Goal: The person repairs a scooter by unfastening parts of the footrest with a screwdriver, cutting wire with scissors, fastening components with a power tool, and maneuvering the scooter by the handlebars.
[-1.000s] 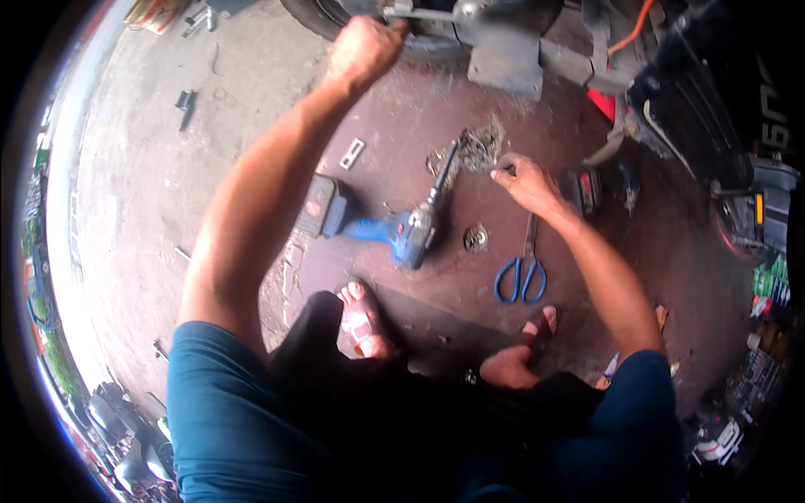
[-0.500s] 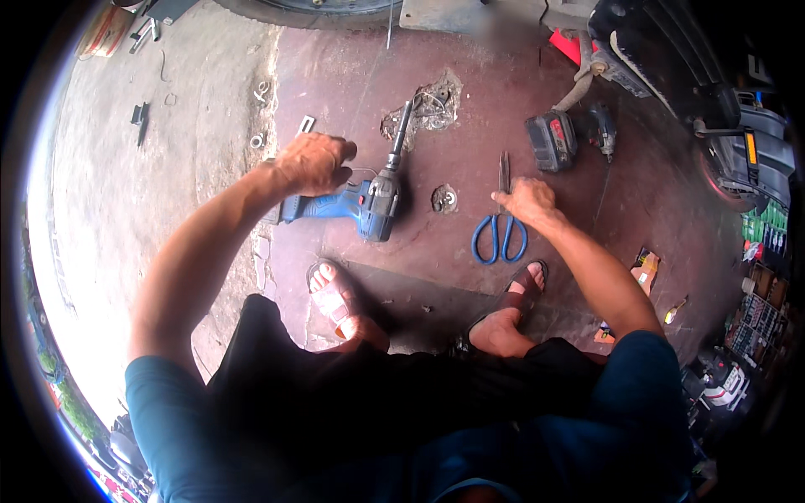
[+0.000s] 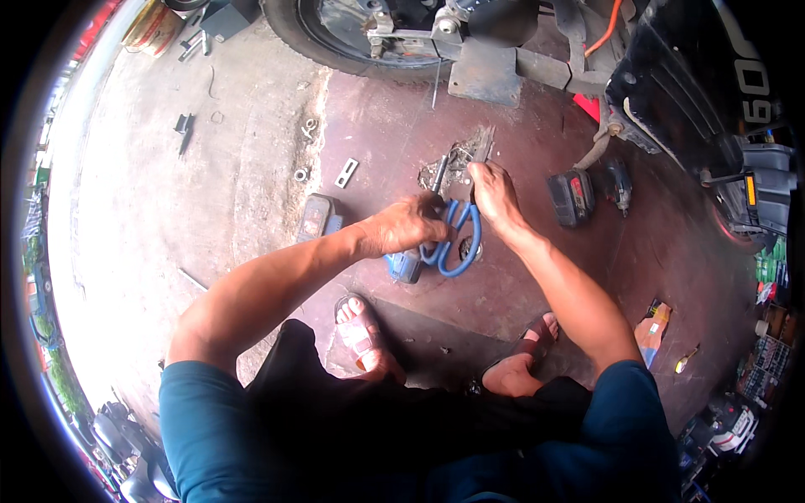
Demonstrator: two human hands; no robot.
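Note:
My right hand (image 3: 495, 197) grips the blue-handled scissors (image 3: 479, 239) near the base of the blades, which point away from me. My left hand (image 3: 407, 225) is at the handle loops, its fingers curled over the left loop. Below the left hand, a blue cordless impact wrench (image 3: 405, 267) lies on the floor. The hand and the scissors hide its middle, while its battery end shows to the left and its long socket extension beyond the hand.
A motorcycle wheel (image 3: 335, 63) and a metal plate (image 3: 485, 75) stand at the far side. A black battery pack (image 3: 570, 199) and a small power tool (image 3: 619, 186) lie to the right. A slotted metal piece (image 3: 345, 173) is at left, and a torn package (image 3: 651, 332) at lower right.
My right hand has lifted the scissors and brought them leftward, over the wrench. My left hand has moved right, onto the handles. The view has tilted, showing more of the wheel.

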